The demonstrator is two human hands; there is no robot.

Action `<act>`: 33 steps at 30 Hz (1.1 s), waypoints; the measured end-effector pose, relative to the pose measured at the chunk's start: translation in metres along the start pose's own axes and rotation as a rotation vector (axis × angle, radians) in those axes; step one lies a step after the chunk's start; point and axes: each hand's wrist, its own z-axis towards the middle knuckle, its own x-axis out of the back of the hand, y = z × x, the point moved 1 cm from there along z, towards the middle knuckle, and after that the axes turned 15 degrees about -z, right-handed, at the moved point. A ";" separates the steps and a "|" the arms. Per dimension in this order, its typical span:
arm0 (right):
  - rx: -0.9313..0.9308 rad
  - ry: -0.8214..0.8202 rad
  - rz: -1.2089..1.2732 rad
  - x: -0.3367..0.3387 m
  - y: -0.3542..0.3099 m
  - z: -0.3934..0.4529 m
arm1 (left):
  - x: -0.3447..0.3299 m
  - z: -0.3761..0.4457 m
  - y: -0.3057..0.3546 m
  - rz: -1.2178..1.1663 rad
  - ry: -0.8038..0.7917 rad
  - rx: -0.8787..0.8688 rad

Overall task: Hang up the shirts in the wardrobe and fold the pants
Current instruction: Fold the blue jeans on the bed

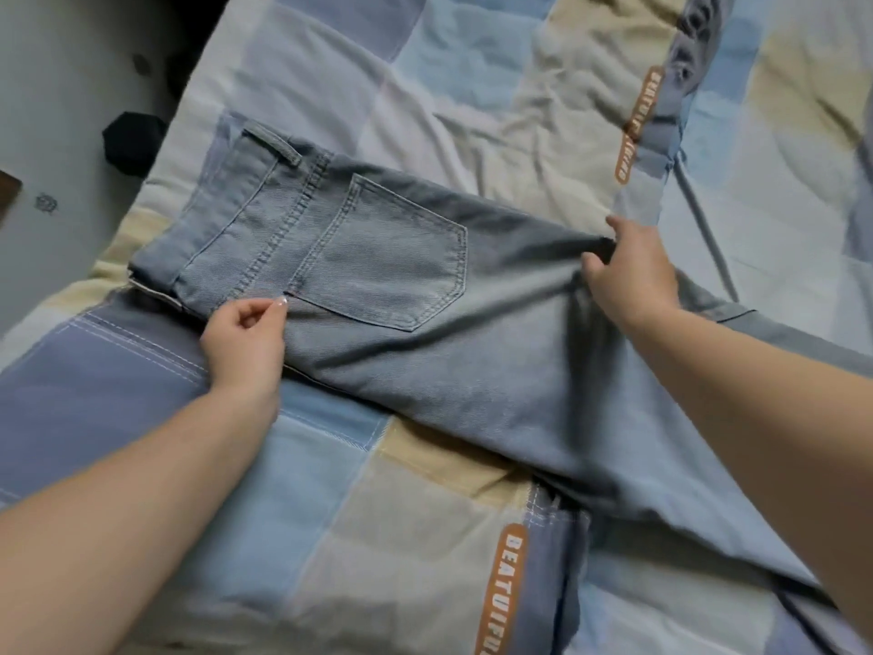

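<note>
1. A pair of light blue jeans (425,295) is laid across a patchwork bedspread (425,78), back side up, waistband toward the left edge of the bed, legs running off to the lower right
2. One back pocket (382,257) is seen whole; a belt loop (273,146) is seen at the far end of the waistband; no brand tag can be made out on the denim
3. The left hand (245,342) is placed at the near edge of the jeans just below the pocket; the fingers are curled, and the fabric edge appears to be pinched between thumb and forefinger
4. The right hand (633,271) is closed on a bunched fold of denim at the crotch seam, fingers tucked under the cloth
5. An orange label (505,588) on the bedspread is read as "BEATUIFUL", its end cut off by the frame; a second orange label (640,125) farther away is too blurred to read
6. A dark object (132,137) is noted on the floor (61,63) beside the bed; it cannot be identified
</note>
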 end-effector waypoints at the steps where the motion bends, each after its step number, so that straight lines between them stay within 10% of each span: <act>1: 0.072 0.028 0.013 -0.002 -0.010 -0.005 | 0.007 -0.001 -0.004 -0.041 0.080 0.031; 4: 0.332 0.016 -0.059 -0.019 -0.052 -0.018 | 0.030 -0.001 -0.012 -0.153 0.288 0.158; 15: 0.206 -0.356 -0.285 -0.042 -0.105 -0.006 | 0.021 0.043 0.024 -0.611 -0.026 0.478; 21: 0.247 -0.312 0.493 0.005 -0.133 -0.025 | -0.012 -0.023 0.087 -0.476 -0.404 0.094; 27: 0.019 -0.808 1.428 0.084 -0.105 -0.033 | -0.065 -0.128 0.121 0.170 -0.879 -0.395; 33: 0.036 -0.864 1.423 0.143 0.029 -0.040 | -0.119 -0.231 0.096 0.552 -1.097 -0.753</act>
